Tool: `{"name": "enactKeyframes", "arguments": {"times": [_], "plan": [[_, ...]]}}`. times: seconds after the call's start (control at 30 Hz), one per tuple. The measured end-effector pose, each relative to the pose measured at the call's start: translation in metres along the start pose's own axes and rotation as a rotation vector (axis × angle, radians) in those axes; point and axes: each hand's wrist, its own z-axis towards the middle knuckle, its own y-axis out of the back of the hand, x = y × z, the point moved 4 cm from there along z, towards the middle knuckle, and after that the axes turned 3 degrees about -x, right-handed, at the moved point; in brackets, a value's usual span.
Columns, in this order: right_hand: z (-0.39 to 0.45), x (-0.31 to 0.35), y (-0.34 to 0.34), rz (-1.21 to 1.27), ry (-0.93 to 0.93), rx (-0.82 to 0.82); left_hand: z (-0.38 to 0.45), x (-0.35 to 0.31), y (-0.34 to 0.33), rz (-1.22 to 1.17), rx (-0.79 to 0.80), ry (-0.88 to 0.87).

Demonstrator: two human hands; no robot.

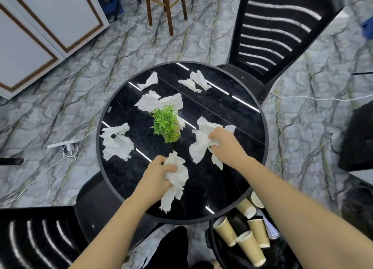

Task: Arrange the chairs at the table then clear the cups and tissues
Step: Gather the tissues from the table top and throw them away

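Chairs (36, 242) at near left and far right (270, 34) are cut off by the frame — a bin (214, 246) at near right, half hidden by the right arm, holds paper cups (251, 247). On the round black table (113, 180), the left hand (159, 173) is clenched round a crumpled tissue (177, 180); the right hand (226, 145) bunches another tissue (199, 147) beside a small green plant (165, 123). Loose tissues (116, 141) lie at left and far. Marble-patterned floor (60, 99) surrounds the table.
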Motion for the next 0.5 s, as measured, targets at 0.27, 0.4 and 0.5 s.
{"name": "enactKeyframes", "arguments": {"times": [0.27,0.4,0.5], "plan": [[-0.07,0.004,0.044,0.178,-0.017,-0.254,-0.006,-0.053,0.006,-0.093,0.022,-0.051],[-0.112,-0.014,0.06,0.23,-0.091,-0.392,-0.015,-0.09,0.007,-0.17,0.056,-0.112],[-0.159,-0.031,0.074,0.276,-0.166,-0.498,-0.023,-0.124,-0.004,-0.145,0.115,-0.215]]}}
